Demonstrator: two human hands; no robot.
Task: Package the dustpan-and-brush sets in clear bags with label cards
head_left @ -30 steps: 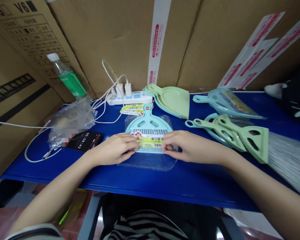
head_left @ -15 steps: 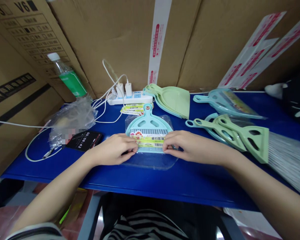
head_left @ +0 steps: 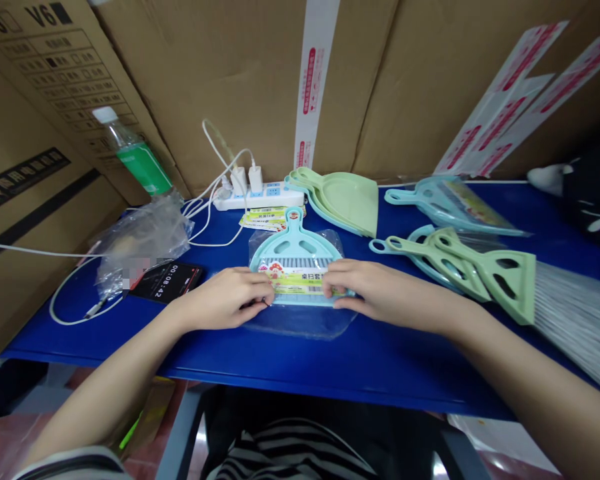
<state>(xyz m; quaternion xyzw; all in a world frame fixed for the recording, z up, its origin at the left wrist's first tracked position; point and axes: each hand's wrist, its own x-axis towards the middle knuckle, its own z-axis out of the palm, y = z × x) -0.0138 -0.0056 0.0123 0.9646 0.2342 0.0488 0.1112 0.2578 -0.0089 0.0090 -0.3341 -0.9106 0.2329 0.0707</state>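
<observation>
A light blue dustpan and brush set lies flat on the table in a clear plastic bag, its handle pointing away from me. Across its lower part sits a printed label card. My left hand is closed at the set's left edge, thumb and fingers pinching there. At the right edge, my right hand has its fingers curled over the end of the card, thumb at the bag below. Both hands' fingers partly hide the edges they touch.
Green and blue dustpans are stacked behind. Right of my hand lie several brushes and a bagged blue set. A power strip, label cards, a phone, crumpled plastic and a bottle are at the left and back.
My right hand's fingers have shifted slightly left and over the label card, covering more of its right end. My left hand stays nearly in place.
</observation>
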